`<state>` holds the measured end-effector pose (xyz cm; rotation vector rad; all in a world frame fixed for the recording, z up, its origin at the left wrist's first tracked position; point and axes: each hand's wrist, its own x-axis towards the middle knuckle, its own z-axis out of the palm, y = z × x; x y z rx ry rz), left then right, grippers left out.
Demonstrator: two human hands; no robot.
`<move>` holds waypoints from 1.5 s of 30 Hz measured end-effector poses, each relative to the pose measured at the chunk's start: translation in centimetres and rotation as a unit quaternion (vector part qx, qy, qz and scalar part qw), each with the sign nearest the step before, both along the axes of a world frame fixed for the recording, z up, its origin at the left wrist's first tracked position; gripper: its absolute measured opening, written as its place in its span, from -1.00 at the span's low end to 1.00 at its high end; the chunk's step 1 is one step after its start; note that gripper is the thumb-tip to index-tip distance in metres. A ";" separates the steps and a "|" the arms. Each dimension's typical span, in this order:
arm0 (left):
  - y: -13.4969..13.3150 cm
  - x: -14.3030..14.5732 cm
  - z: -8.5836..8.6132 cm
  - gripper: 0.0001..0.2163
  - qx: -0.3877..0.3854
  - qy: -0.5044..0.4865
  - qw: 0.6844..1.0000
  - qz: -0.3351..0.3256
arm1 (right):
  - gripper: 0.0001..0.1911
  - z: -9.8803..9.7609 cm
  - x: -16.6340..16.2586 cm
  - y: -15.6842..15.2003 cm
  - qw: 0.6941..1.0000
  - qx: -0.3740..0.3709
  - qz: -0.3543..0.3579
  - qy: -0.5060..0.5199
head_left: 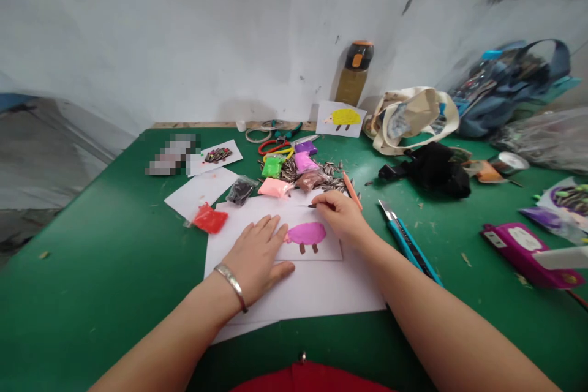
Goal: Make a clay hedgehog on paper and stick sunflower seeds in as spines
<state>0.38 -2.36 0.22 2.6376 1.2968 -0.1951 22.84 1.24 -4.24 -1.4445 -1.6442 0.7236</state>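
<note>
My left hand lies flat, fingers extended, on the left part of a small white card. This card bears a pink-purple oval clay body with two brown legs, and rests on larger white sheets. Above the oval, my right hand pinches a small dark pointed piece, apparently a sunflower seed; the fingers partly hide it. Just behind that hand lies an orange pen-like tool. Past the card are a pile of striped seeds and several bags of coloured clay.
A blue utility knife with its blade out lies right of my right forearm. Scissors, a finished-looking yellow animal card and a bottle stand or lie toward the wall. A magenta device and bags occupy the right.
</note>
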 end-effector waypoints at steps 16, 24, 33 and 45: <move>-1.1 0.9 0.3 -0.39 0.054 -0.028 0.998 -0.002 | -0.79 -0.1 0.0 0.2 0.999 -0.023 -0.003 0.032; -0.3 4.9 -0.3 -0.38 0.019 -0.073 0.995 -0.062 | -0.80 1.2 0.2 0.3 0.996 -0.048 -0.038 0.061; -0.2 5.7 -1.3 -0.39 0.036 -0.100 0.994 -0.029 | -0.78 1.2 0.1 0.4 0.998 -0.039 -0.036 0.038; -0.2 6.4 -1.0 -0.51 0.057 -0.112 0.992 -0.009 | -0.78 1.1 0.0 0.2 0.994 -0.049 -0.030 0.088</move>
